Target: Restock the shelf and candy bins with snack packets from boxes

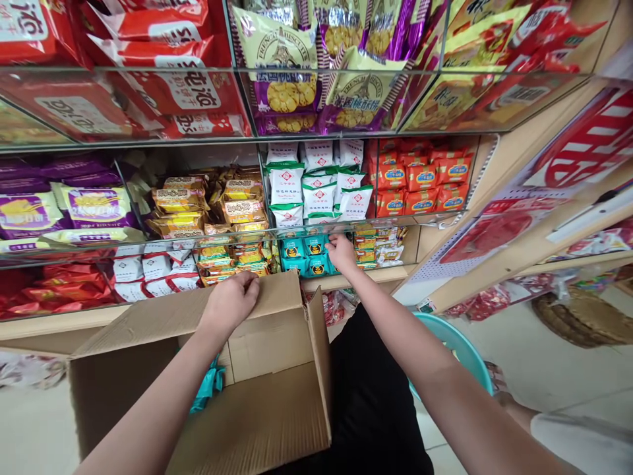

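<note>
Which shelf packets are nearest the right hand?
The teal packets, below the green-edged packets; the right hand is at their right edge. No other shelf packets are teal.

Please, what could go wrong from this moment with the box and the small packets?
The right hand is right at the stacked teal packets, so it might disturb their rows. The left hand rests at the upper edge of the cardboard box; pressing there could perhaps tip it, and the teal packets inside might slide.

Teal packets (210,384) in box (274,340) partly hidden behind left arm (165,376) (count unclear). Basin (472,356) partly covered by right arm (420,346). White cloth (583,443) cut off at right edge.
</note>
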